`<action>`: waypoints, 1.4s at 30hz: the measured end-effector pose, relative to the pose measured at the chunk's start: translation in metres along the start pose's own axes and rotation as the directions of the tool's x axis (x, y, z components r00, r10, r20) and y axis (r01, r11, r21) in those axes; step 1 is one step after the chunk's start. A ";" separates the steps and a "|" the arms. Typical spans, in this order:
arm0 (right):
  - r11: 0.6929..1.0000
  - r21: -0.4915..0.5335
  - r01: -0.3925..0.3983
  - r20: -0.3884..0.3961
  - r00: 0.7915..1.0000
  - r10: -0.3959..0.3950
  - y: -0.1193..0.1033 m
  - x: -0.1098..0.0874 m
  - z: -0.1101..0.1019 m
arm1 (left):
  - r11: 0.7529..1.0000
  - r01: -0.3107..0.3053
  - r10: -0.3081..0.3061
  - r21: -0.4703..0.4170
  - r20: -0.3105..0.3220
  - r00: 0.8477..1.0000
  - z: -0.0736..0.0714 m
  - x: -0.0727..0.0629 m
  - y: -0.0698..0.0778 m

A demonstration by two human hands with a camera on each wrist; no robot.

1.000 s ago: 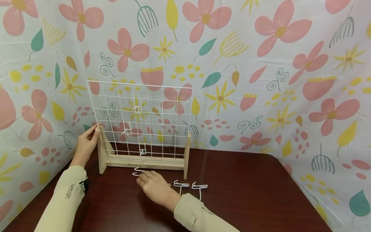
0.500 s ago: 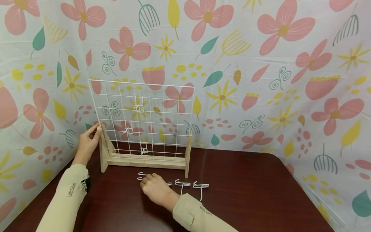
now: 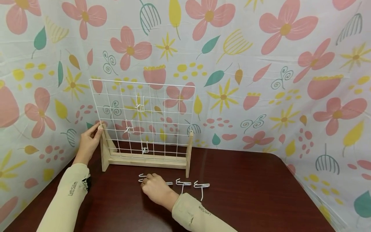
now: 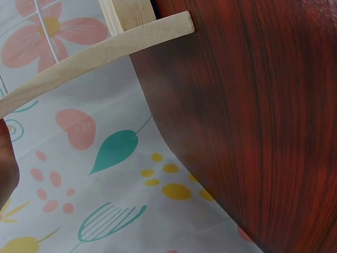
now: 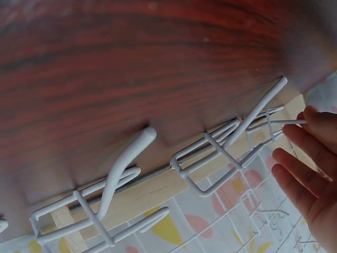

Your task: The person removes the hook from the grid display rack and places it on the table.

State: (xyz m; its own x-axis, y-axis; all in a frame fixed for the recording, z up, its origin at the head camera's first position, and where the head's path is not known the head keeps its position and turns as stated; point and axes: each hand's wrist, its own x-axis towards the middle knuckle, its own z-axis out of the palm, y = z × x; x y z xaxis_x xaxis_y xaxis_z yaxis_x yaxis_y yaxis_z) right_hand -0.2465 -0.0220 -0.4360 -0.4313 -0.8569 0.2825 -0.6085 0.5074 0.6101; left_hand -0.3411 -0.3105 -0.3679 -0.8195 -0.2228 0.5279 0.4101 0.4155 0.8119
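Panel of white wire grid (image 3: 151, 111) is stood on edge in a pale wooden stand (image 3: 147, 162), which is placed at the left rear part of the dark red-brown wood-grain table (image 3: 246, 196). Upper end of the stand's left wooden upright (image 3: 104, 151) is pinched between the thumb and fingers of the left hand (image 3: 88, 142). Three white wire hooks are hung on the grid: an upper hook (image 3: 140, 108), a middle hook (image 3: 129, 130) and a lower hook (image 3: 145, 150). In front of the stand, a forked white wire hook (image 5: 269, 124) is pinched by its projecting wire between the thumb and forefinger of the right hand (image 3: 157, 190); the other fingers of that hand are held clear of the wire. Beside it, a partly hidden white hook (image 5: 231, 138) is located, followed to the right by two further hooks, one near (image 3: 184, 183) and one outermost (image 3: 202, 185). Both forearms are covered by pale sleeves (image 3: 71, 190). Stand and table are backed by a white sheet (image 3: 232, 74) printed with flowers and leaves.
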 end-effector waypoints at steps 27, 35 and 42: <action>0.998 0.043 -0.045 0.158 0.987 0.038 -0.016 0.002 0.002 | 1.000 0.000 0.000 -0.009 0.013 1.000 -0.001 0.001 0.001; 0.999 0.032 -0.029 0.135 0.990 0.025 -0.018 0.004 0.001 | 1.000 0.009 -0.009 -0.010 0.017 1.000 -0.001 0.000 -0.002; 0.999 0.020 -0.028 0.160 0.987 0.024 -0.018 0.004 -0.002 | 1.000 0.011 -0.010 -0.020 0.032 0.999 -0.001 0.001 -0.002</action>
State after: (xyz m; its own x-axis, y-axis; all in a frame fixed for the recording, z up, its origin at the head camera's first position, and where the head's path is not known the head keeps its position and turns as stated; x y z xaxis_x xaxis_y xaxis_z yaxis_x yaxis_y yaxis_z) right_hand -0.2361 -0.0349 -0.4440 -0.5472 -0.8185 0.1748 -0.6097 0.5329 0.5868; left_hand -0.3419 -0.3125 -0.3690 -0.8362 -0.1983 0.5113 0.4093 0.3951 0.8224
